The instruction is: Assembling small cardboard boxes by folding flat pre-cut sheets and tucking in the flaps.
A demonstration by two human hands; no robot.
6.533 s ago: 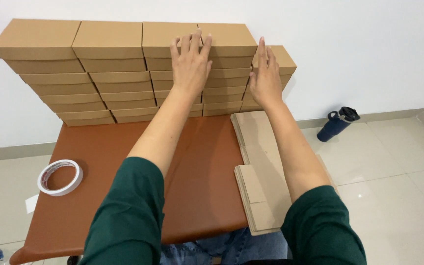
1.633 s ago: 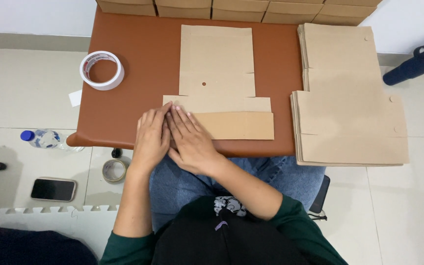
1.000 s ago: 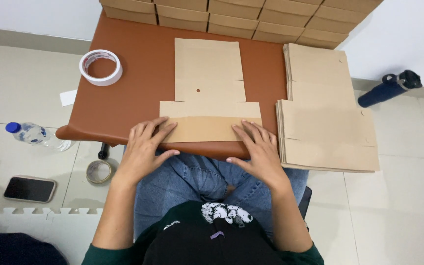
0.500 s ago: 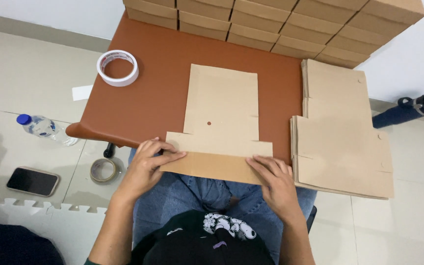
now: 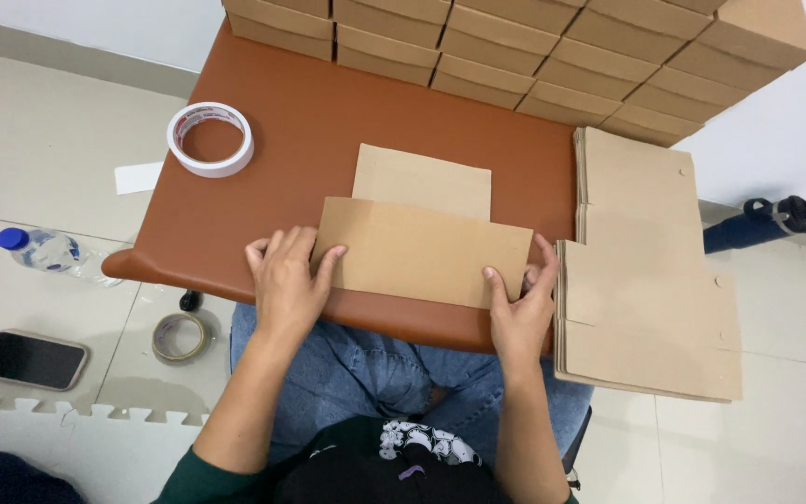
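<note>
place: small packing workroom | far: rows of folded boxes point(image 5: 552, 56) stacked against a plain white wall point(image 5: 795, 121) | centre: brown table point(image 5: 328, 121) with tape roll point(image 5: 210, 138) | right: pile of flat cardboard blanks point(image 5: 646, 280) | floor: pale tiles point(image 5: 39, 131), bottle point(image 5: 44, 252), phone point(image 5: 30, 360)

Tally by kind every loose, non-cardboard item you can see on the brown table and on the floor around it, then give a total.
Rolls of tape: 2, a white roll on the table and a grey roll on the floor
Clear plastic bottles with blue caps: 1
Black phones: 1
White paper slips: 1
Dark blue flasks: 1
Total: 6
</note>
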